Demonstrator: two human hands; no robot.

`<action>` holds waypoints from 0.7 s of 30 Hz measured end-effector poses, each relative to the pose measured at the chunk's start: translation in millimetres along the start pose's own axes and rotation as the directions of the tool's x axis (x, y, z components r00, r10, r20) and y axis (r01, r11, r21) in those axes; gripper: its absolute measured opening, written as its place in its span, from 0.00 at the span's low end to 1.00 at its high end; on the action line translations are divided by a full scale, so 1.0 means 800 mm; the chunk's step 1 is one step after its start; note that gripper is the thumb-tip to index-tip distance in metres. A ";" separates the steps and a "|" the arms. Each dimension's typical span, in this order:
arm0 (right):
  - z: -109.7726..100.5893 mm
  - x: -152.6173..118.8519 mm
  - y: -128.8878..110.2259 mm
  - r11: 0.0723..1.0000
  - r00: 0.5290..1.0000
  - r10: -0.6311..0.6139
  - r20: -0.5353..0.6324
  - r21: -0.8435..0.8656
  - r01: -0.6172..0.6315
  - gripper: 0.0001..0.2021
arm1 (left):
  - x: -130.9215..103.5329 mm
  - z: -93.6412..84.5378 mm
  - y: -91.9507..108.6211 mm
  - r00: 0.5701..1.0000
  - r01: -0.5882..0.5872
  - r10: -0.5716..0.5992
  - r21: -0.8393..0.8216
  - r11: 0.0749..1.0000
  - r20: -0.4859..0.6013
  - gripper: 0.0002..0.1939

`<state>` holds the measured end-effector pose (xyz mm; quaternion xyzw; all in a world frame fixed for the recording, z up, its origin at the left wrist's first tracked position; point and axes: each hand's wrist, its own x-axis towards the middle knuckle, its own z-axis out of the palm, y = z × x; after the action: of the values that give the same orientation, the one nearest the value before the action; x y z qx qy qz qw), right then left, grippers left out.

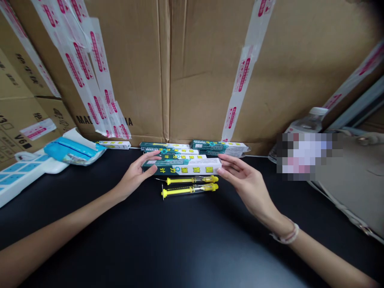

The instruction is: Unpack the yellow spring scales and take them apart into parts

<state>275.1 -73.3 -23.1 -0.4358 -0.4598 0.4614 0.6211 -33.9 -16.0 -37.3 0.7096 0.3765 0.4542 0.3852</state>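
A long green and white box with yellow characters is held level between my two hands. My left hand grips its left end between thumb and fingers. At the other end, the thumb and fingers of my right hand close on the white tip. Two clear tubes with yellow ends lie on the dark table just in front of the box, a rear one and a front one. Behind the held box, similar boxes lie side by side, partly hidden by it.
More boxes lie against a large cardboard carton. At the left are a white power strip and a blue packet. A plastic bottle and a beige bag stand at the right on the black table.
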 end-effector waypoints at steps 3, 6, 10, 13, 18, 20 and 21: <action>0.014 -0.018 -0.009 0.992 0.993 -0.098 0.065 -0.069 0.102 0.21 | 0.003 -0.001 -0.005 1.000 0.002 0.000 0.077 0.997 -0.029 0.23; 0.019 -0.029 -0.014 0.988 0.986 -0.135 0.101 -0.062 0.141 0.19 | 0.003 0.000 -0.006 1.000 -0.006 0.006 0.109 0.994 -0.001 0.22; 0.017 -0.032 -0.012 0.965 0.968 -0.234 0.088 -0.096 0.242 0.17 | 0.002 0.000 -0.007 1.000 -0.020 0.019 0.142 0.990 0.014 0.22; 0.017 -0.033 -0.009 0.936 0.946 -0.313 0.082 -0.141 0.322 0.16 | 0.001 -0.002 -0.010 0.999 -0.036 0.041 0.172 0.984 -0.023 0.21; 0.015 -0.033 -0.007 0.913 0.938 -0.341 0.067 -0.215 0.347 0.16 | 0.001 -0.006 -0.007 0.997 -0.063 0.068 0.171 0.983 -0.024 0.21; 0.011 -0.032 -0.006 0.887 0.921 -0.384 0.072 -0.249 0.389 0.14 | 0.001 -0.007 -0.003 0.998 -0.063 0.062 0.164 0.984 0.006 0.20; 0.009 -0.031 -0.005 0.867 0.907 -0.413 0.079 -0.273 0.418 0.14 | 0.002 -0.007 -0.002 0.998 -0.063 0.061 0.162 0.985 0.020 0.20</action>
<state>265.2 -97.6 -21.9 -0.4068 -0.6096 0.2504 0.6326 -38.8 -13.2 -36.3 0.7535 0.3870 0.4284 0.3147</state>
